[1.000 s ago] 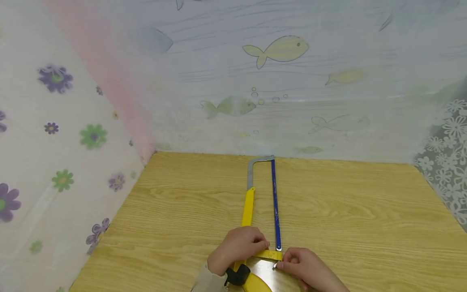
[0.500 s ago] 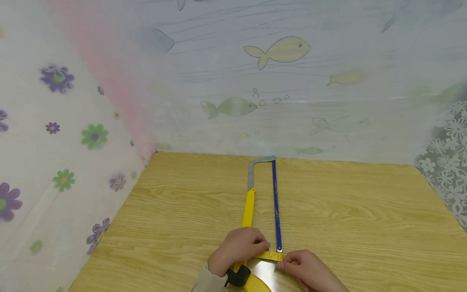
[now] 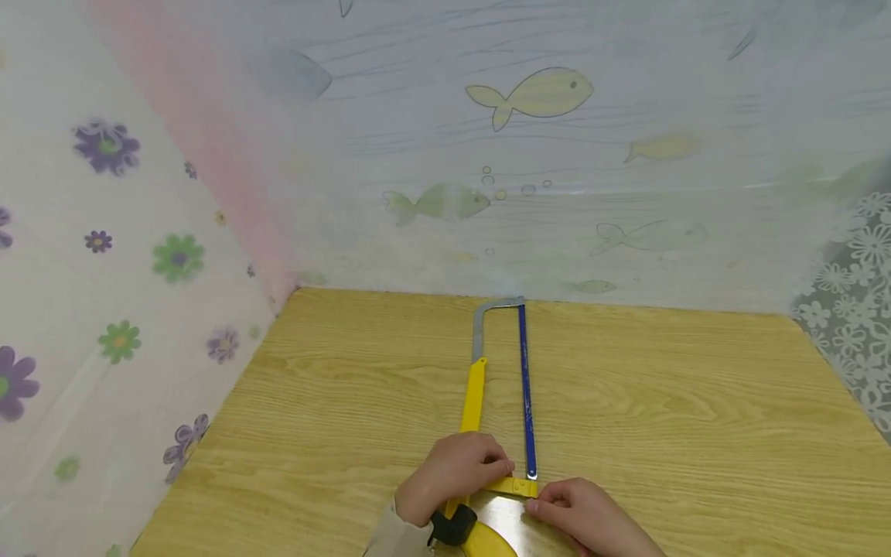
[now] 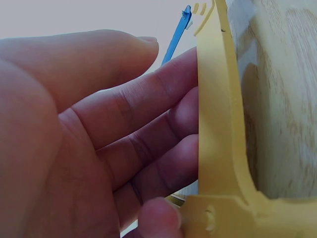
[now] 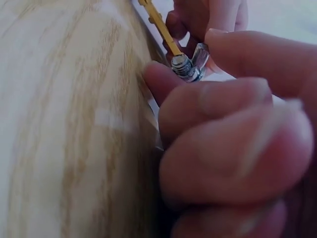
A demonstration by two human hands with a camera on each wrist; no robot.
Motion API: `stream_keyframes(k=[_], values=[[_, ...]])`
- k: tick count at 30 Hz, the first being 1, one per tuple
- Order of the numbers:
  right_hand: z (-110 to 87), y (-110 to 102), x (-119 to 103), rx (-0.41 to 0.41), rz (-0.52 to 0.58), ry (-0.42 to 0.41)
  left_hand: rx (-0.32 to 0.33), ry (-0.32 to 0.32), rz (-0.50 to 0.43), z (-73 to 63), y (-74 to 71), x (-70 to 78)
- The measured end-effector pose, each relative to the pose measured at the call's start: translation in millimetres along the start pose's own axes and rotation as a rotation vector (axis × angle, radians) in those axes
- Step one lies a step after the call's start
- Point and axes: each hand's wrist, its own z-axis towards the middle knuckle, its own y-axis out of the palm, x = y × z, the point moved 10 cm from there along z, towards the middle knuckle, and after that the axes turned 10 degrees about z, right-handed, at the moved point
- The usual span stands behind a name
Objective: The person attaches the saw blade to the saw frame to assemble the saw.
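A hacksaw (image 3: pixel 472 396) with a yellow and grey frame lies on the wooden table, its blue blade (image 3: pixel 527 387) to the right. My left hand (image 3: pixel 455 466) holds the frame near the handle; in the left wrist view its bent fingers meet the yellow crosspiece (image 4: pixel 218 109), thumb apart. At the near end of the blade, my right hand (image 3: pixel 588 512) pinches a metal wing nut (image 5: pixel 199 57) on a threaded bolt (image 5: pixel 181 64). From the head, the right fingers cover that nut. The handle is partly cut off by the bottom edge.
A black piece (image 3: pixel 454 526) is around the yellow handle beside the left wrist. The table (image 3: pixel 668 387) meets a fish-patterned sheet (image 3: pixel 418 139) behind the saw. A flower-patterned sheet (image 3: pixel 139 294) borders it on the left.
The wing nut, seen earlier sticking out by the right fingertips, is now covered by them in the head view. The right fingers have shifted slightly; the left hand and saw stay put.
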Motion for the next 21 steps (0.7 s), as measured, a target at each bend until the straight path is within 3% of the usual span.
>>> stream_keyframes(k=[10, 21], values=[[-1.2, 1.5, -2.2, -0.064, 0.046, -0.031, -0.009, -0.009, -0.005, -0.1, -1.5, 0.2], [0.1, -0.9, 0.8, -0.023, 0.070, -0.019, -0.017, -0.018, -0.011, 1.6, 2.0, -1.6]])
